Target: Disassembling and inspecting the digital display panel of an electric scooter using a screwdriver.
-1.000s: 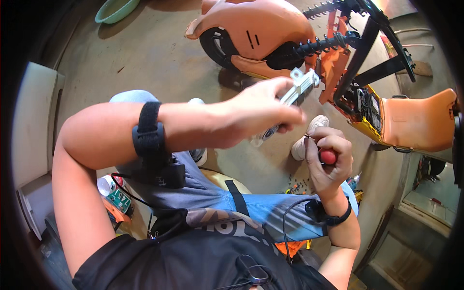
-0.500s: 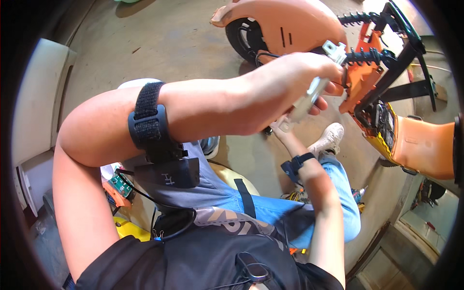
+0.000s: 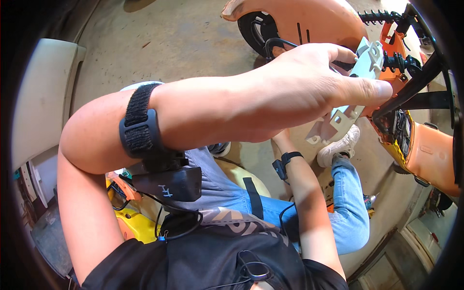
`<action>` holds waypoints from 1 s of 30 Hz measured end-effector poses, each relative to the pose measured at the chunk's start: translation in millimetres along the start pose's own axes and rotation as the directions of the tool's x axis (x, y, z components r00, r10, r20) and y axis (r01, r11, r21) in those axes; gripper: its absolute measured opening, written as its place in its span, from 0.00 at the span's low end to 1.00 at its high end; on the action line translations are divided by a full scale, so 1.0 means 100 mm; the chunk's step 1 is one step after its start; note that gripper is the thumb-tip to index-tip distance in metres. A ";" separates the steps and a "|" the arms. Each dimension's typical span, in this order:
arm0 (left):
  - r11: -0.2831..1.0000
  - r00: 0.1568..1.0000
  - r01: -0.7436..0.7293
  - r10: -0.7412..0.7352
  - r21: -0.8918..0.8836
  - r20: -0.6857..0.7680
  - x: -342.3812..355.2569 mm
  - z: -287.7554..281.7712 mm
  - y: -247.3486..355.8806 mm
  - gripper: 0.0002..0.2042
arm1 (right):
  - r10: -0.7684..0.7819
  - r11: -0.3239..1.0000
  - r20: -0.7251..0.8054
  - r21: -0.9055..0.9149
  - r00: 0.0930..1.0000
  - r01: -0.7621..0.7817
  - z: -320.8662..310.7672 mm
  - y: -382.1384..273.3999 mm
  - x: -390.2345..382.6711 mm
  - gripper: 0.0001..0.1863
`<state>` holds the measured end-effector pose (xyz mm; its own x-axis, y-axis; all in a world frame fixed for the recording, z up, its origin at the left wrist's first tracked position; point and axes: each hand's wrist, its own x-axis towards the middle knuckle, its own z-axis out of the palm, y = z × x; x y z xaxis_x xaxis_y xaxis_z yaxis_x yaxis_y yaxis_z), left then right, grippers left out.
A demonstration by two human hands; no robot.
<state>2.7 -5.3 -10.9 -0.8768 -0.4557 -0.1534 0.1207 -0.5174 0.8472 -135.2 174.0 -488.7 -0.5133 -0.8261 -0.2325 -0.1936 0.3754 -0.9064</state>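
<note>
My left hand (image 3: 328, 77) grips a pale white plastic bracket (image 3: 340, 121) with holed tabs along it, thumb across it and fingers around its far side, held tilted beside the black shock spring (image 3: 394, 61) and orange frame of the scooter. Behind my left forearm, only the wrist end of my right hand (image 3: 279, 135) shows; its fingers, and anything in them, are hidden.
The scooter's orange rear fender (image 3: 319, 21), tyre (image 3: 244, 34) and black frame bar (image 3: 418, 77) are ahead and right, its orange seat (image 3: 430, 150) lower right. A pale cabinet (image 3: 41, 96) stands left. A yellow plastic piece (image 3: 137, 224) lies by my left leg.
My left hand has moved up and right with the bracket, closer to the scooter. My right hand has gone forward behind the left arm; the red-handled item it held earlier is out of sight.
</note>
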 end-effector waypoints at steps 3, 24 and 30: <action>0.999 0.999 0.030 -0.029 0.032 -0.045 -0.03 -0.02 -0.02 0.27 | -0.049 0.936 0.071 -0.345 0.996 0.071 0.03 -0.26 -0.08 0.22; 0.933 0.948 -0.305 0.316 -0.191 0.030 -0.01 -0.29 0.55 0.19 | -0.954 0.287 0.132 0.131 0.270 0.949 -1.12 -5.42 -2.47 0.23; 0.862 0.910 -0.413 0.400 -0.294 -0.106 -0.42 -0.67 0.85 0.18 | -0.996 0.034 0.080 0.109 0.025 0.993 -0.95 -5.66 -2.93 0.17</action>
<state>81.4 -78.5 33.0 -0.7007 -0.6985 0.1453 0.6028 -0.4707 0.6442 44.9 243.4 126.4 0.2473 -0.4286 0.8690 -0.4251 -0.8539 -0.3002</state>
